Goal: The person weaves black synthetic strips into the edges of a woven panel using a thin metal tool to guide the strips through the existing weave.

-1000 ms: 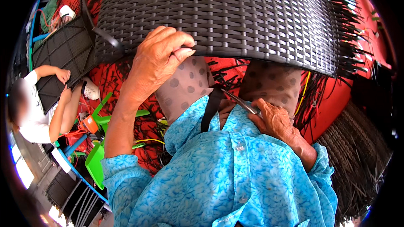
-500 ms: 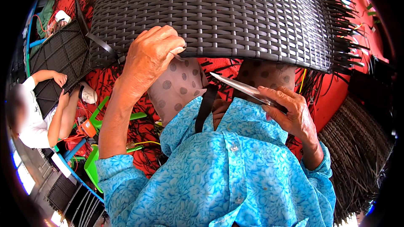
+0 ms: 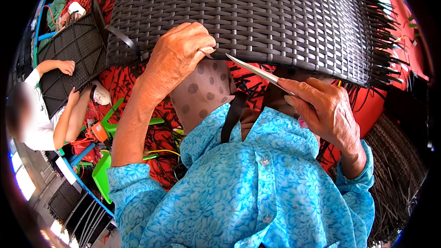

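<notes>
A large dark woven rattan panel (image 3: 257, 14) stretches in front of me, its near edge resting across my knees. My left hand (image 3: 181, 50) is closed at that edge, pinching the end of a strip (image 3: 206, 54) that pokes out by the fingertips. In my right hand (image 3: 324, 105) is a long pointed metal blade (image 3: 255, 70), gripped between thumb and fingers. Its tip lies at or just below the panel's edge, a little right of my left fingertips. The handle is hidden in my palm, so I cannot tell whether it is a knife or closed scissors.
Loose strip ends (image 3: 386, 64) fringe the panel's right side. Another dark woven piece (image 3: 399, 174) lies at lower right. On the left a co-worker (image 3: 39, 119) sits holding a dark panel (image 3: 76, 55), near a green plastic item (image 3: 101, 174). Strip scraps litter the red floor.
The blade's tip has risen up to the panel's edge, closer to my left fingers. My left hand still pinches at the edge. The whole view has shifted slightly.
</notes>
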Available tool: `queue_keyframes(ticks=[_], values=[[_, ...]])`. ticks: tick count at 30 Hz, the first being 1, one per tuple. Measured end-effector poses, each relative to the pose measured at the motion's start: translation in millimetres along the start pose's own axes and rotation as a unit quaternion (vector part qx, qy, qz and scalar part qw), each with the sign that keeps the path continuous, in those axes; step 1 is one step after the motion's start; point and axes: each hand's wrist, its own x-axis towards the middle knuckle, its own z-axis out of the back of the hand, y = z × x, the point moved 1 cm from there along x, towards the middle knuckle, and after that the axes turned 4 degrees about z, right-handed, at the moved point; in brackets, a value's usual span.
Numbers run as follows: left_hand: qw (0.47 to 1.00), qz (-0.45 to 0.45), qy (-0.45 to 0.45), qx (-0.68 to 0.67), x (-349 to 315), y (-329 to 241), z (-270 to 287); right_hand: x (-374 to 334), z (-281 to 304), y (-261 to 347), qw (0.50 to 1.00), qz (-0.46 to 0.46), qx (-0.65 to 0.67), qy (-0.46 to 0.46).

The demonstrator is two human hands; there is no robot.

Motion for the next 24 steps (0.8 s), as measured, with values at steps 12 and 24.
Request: queue_keyframes(ticks=[12, 24], values=[[0.999, -0.023, 0.009, 0.026, -3, 0, -1, 20, 16, 6, 0.996, 0.029, -0.059, 0.056], [0.993, -0.039, -0.093, 0.054, -12, 1, -15, 30, 16, 16, 0.988, 0.047, -0.135, 0.063]])
